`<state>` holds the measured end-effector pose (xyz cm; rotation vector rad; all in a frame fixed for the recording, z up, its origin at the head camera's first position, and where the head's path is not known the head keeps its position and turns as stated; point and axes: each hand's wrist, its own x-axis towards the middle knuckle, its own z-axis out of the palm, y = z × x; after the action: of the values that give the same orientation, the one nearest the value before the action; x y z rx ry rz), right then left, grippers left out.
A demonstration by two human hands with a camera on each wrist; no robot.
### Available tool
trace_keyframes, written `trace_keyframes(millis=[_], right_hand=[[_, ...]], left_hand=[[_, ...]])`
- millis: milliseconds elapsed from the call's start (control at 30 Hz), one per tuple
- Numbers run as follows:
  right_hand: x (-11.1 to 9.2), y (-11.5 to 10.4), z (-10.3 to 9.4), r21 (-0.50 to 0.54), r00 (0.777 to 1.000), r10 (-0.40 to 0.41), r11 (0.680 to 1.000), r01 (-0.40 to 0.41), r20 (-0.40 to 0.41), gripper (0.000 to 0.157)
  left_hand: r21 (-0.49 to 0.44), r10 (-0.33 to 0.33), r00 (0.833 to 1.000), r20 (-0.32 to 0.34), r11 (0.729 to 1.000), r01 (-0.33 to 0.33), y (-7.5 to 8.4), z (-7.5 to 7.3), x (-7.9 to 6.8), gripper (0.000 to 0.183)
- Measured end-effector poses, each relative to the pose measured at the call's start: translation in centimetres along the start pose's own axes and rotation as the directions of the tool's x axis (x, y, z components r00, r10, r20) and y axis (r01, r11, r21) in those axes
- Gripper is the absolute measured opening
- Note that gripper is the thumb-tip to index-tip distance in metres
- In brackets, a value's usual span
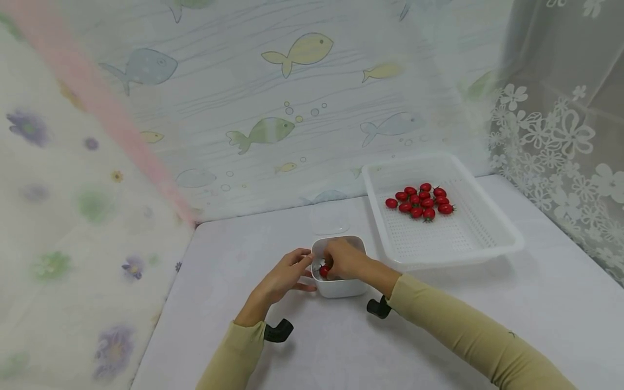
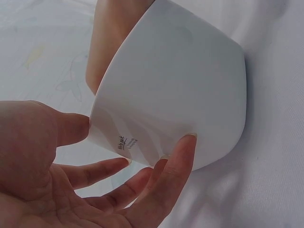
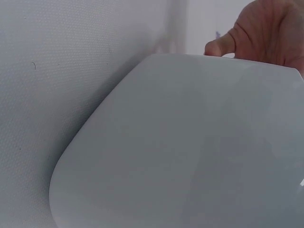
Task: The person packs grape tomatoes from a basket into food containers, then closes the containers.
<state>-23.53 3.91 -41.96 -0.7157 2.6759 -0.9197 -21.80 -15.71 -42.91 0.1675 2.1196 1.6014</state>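
A small white square container (image 1: 341, 288) stands on the table. My right hand (image 1: 345, 259) reaches down into it from the right, fingers curled at a red cherry tomato (image 1: 324, 271) near the left inner wall. Its fingertips are partly hidden inside; the right wrist view has mostly the container's outer wall (image 3: 180, 142). My left hand (image 1: 287, 276) rests against the container's left side. In the left wrist view, the thumb touches the rim and loosely extended fingers (image 2: 178, 161) lie along the outer wall, below small printed lettering.
At the back right stands a white perforated basket (image 1: 492, 230) with several cherry tomatoes (image 1: 424, 199) grouped toward its far side. A clear lid (image 1: 331, 222) lies just behind the container. Patterned curtains (image 1: 273, 162) hang along the table's back and sides.
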Motion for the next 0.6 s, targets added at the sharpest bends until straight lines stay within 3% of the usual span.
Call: trace_keyframes(millis=[333, 600], right_hand=[[-0.1, -0.1, -0.3, -0.032, 1.0, -0.013, 0.999, 0.013, -0.012, 0.012], [-1.3, -1.4, -1.5, -0.109, 0.994, -0.097, 0.989, 0.102, 0.048, 0.007]], left_hand=[[0.001, -0.008, 1.0, -0.006, 1.0, 0.008, 0.3, 0.1, 0.0, 0.047], [-0.002, -0.005, 1.0, -0.011, 1.0, 0.005, 0.3, 0.2, -0.2, 0.046]])
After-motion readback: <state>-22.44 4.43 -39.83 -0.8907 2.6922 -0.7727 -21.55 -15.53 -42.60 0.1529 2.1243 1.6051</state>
